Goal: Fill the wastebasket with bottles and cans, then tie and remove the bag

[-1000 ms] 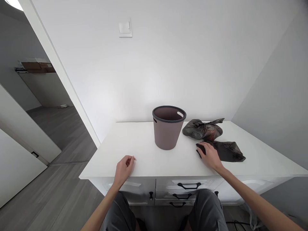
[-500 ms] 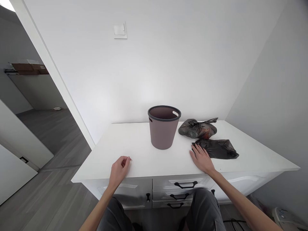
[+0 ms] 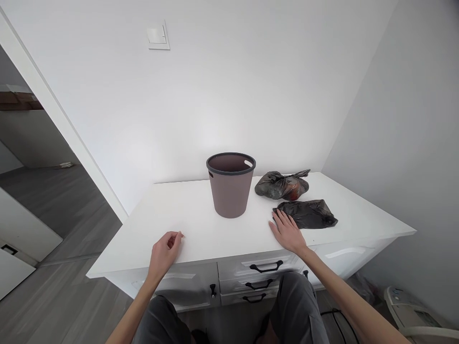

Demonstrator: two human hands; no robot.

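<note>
My left hand [image 3: 164,254] rests on the white cabinet top [image 3: 201,243], its fingers curled in towards the thumb, with nothing visible in them. Flat and spread, my right hand [image 3: 288,233] lies with its fingertips on the left edge of a flattened black plastic bag [image 3: 311,215]. Behind that bag is a knotted black plastic bag [image 3: 279,186], see-through enough to show something reddish and something greenish inside. An upright mauve trash bin [image 3: 232,195] with a dark rim and cut-out handles stands between my hands, farther back. No liner shows in it; its bottom is hidden.
A white wall with a light switch [image 3: 158,37] rises behind the cabinet, and a grey wall closes off the right. Drawers with black handles [image 3: 266,266] face my knees. At lower right a pale appliance [image 3: 412,308] and a black cable stand on the floor. A doorway opens at left.
The view has turned slightly to the right, so everything appears shifted left. Both hands, the bin and the two bags keep their places on the cabinet top.
</note>
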